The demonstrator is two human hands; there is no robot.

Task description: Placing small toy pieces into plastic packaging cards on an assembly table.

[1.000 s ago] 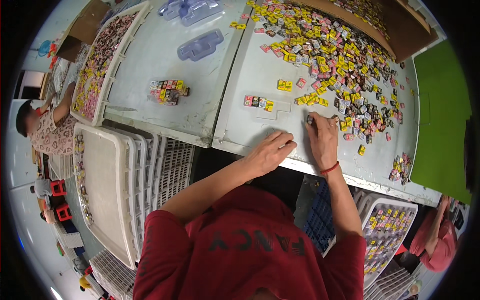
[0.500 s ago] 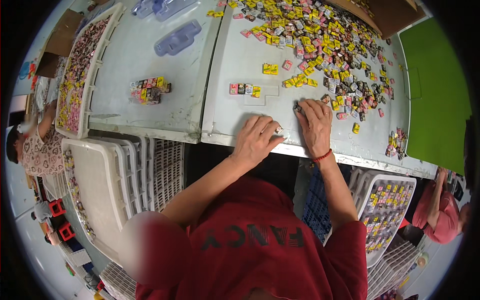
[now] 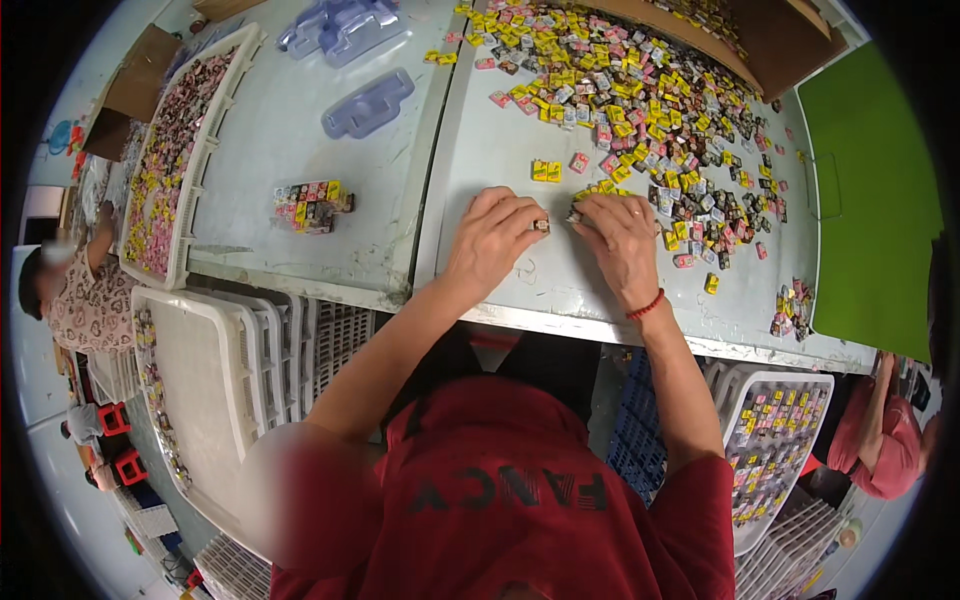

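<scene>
Sorting step: left hand [image 3: 495,235] pinched on small block [image 3: 541,225], right hand [image 3: 620,235] fingers curled on another near tabletop [image 3: 560,300] front edge; next calls for careful seating.

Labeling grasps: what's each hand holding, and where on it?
Left hand pinches a small block at its left end with the fingertips. Right hand covers pieces; hold cannot be told.

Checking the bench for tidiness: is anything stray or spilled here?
Mostly a loose heap of small yellow, pink and dark wrapped pieces spreads across the grey tabletop. A small cluster lies apart near the green board, and one yellow piece sits alone. Nothing looks damaged.
</scene>
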